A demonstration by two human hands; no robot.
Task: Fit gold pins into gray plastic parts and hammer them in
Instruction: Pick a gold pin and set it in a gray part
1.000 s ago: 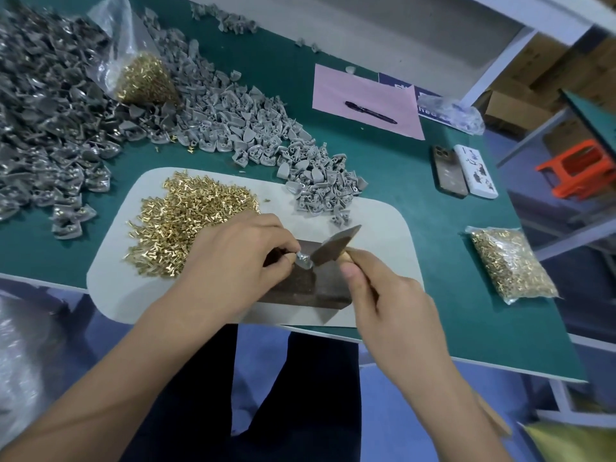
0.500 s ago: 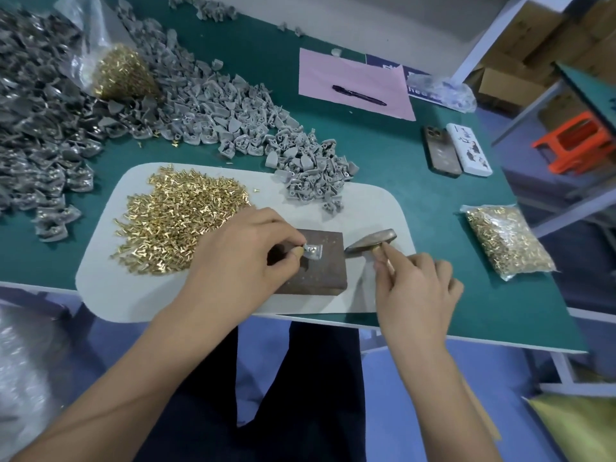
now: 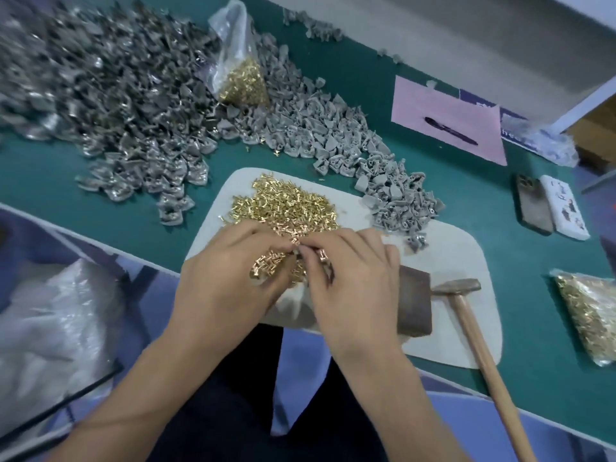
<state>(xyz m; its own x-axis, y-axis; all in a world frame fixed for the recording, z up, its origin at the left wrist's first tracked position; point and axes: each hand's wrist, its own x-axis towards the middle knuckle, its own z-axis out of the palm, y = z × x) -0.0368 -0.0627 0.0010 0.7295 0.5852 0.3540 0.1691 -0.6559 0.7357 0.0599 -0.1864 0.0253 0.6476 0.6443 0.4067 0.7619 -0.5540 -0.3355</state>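
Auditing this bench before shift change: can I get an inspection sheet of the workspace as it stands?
Surface: green table, white mat on it.
Job's things: gold pins heaped on mat; gray parts piled behind; hammer lying beside brown block.
Clutter: two phones, pen on pink paper, two bags of pins.
Grippers: left hand and right hand meet fingertip to fingertip over the pins; what they pinch is hidden.
Cables: nothing seen.
Surroundings: plastic bag at left.

Head view, steeply down, seemingly close.
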